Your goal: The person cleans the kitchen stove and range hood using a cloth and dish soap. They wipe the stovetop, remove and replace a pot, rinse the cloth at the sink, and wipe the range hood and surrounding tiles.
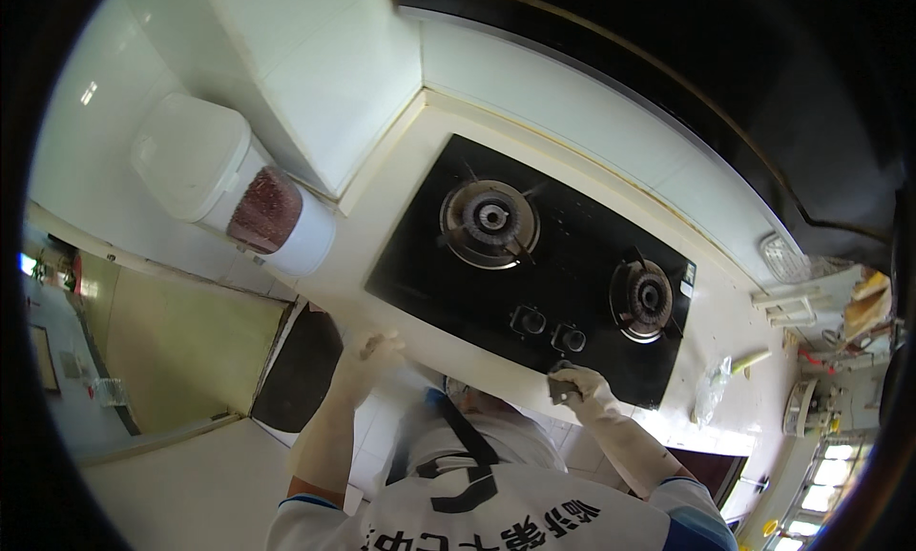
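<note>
A black gas hob [572,265] with two burners is set in the pale countertop [379,229]. My right hand [590,390], in a pale glove, is closed around a small dark grey object [562,388] at the hob's front edge, below the two knobs [549,329]. What this object is cannot be told. My left hand [376,350], also gloved, hangs blurred near the counter's front edge, left of the hob; its fingers are not clear enough to show whether they hold anything. The left burner [492,218] bears a pan support; the right burner [648,297] has one too.
A lidded white container [189,157] with dark red contents stands on the counter at the left. Right of the hob lies a clear plastic bag [712,393] beside a pale green stalk [751,359]. A dark range hood [715,64] overhangs the back, and tiled walls border the counter.
</note>
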`<action>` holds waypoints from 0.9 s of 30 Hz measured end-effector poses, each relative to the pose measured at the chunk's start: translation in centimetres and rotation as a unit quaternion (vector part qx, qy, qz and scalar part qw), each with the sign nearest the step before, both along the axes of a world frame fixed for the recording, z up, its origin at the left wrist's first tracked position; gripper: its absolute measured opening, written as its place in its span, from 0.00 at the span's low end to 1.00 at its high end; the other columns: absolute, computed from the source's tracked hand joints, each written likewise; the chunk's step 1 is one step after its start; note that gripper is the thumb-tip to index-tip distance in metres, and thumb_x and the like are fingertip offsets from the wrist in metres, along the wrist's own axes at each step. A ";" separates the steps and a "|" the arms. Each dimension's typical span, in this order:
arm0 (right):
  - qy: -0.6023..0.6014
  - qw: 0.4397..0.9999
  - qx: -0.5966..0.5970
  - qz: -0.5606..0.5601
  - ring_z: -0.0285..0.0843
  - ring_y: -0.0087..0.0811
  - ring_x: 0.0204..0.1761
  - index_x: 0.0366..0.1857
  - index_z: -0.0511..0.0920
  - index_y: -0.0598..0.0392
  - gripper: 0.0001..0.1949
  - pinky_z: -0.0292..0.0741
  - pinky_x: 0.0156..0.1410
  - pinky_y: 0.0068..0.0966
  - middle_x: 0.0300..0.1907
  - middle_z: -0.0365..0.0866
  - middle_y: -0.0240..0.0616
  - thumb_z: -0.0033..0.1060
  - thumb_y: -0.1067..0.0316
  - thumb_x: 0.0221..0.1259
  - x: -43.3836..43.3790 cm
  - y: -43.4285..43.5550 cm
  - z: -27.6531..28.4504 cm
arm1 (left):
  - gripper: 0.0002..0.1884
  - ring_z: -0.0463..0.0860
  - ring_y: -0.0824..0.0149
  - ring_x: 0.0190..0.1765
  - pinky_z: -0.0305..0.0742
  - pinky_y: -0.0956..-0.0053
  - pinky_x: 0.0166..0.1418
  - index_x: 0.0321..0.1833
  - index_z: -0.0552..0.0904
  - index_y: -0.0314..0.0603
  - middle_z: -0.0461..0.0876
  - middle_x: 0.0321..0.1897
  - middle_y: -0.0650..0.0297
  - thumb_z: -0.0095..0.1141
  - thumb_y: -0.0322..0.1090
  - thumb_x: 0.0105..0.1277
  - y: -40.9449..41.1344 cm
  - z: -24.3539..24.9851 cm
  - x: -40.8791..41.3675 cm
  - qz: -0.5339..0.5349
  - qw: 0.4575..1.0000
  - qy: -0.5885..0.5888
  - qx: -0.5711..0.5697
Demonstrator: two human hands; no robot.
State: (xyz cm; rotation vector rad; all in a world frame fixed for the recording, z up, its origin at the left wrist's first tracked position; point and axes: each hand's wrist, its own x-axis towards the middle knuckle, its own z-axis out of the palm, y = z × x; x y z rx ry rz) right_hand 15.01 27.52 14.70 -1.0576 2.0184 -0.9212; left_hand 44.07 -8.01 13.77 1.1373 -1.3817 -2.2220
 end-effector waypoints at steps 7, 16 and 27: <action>0.008 0.996 -0.084 -0.002 0.81 0.46 0.70 0.65 0.82 0.55 0.26 0.80 0.73 0.38 0.69 0.80 0.50 0.63 0.84 0.61 4.0 -19.2 2.6 | 0.17 0.88 0.64 0.57 0.81 0.67 0.66 0.68 0.81 0.33 0.89 0.57 0.54 0.59 0.33 0.82 -4.7 0.4 -1.4 -0.006 0.998 -0.003 -0.056; 0.364 0.929 -0.025 0.056 0.70 0.47 0.78 0.70 0.79 0.49 0.23 0.65 0.84 0.42 0.77 0.71 0.52 0.61 0.66 0.71 8.2 -41.0 -4.8 | 0.17 0.87 0.63 0.60 0.81 0.68 0.67 0.68 0.82 0.31 0.88 0.59 0.52 0.59 0.28 0.80 -12.6 -0.9 -1.0 0.009 0.992 -0.039 -0.118; -0.015 0.972 -0.207 -0.108 0.88 0.55 0.62 0.51 0.89 0.57 0.19 0.82 0.72 0.45 0.61 0.87 0.54 0.58 0.81 0.56 11.1 -42.8 -0.9 | 0.25 0.85 0.59 0.70 0.77 0.68 0.73 0.76 0.76 0.32 0.84 0.68 0.51 0.62 0.32 0.80 -18.6 0.8 -6.0 -0.139 0.902 -0.040 -0.406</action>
